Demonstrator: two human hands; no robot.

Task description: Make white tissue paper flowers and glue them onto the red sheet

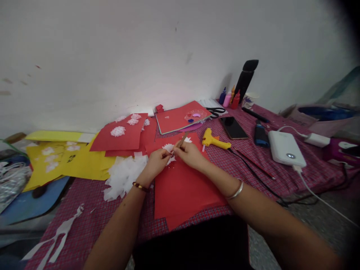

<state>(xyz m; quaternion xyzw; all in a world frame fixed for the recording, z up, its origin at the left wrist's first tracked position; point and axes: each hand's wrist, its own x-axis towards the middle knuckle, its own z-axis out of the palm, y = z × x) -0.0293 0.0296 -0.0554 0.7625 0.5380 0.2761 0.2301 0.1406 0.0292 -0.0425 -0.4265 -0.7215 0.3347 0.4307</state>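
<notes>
Over a stack of red paper sheets [188, 191] my two hands meet at the fingertips. My right hand [189, 153] is closed around a thin brown stick [183, 138], which slants up and away from the fingers; its lower end is hidden. My left hand [158, 161] is pinched closed beside it, and what it holds is too small to make out. Just behind and below the fingertips, a ruffled white paper flower [168, 147] shows on the red sheet. Another white paper flower [186, 140] lies behind my right hand, partly covered by it.
White paper pieces [123, 176] lie left of the red sheets. Red cards with pale flowers [118, 131] and yellow sheets [84, 161] are further left. A yellow glue gun [215, 140], phone [233, 127], pencil [255, 164] and white power bank [286, 148] lie right; scissors [216, 111] sit behind.
</notes>
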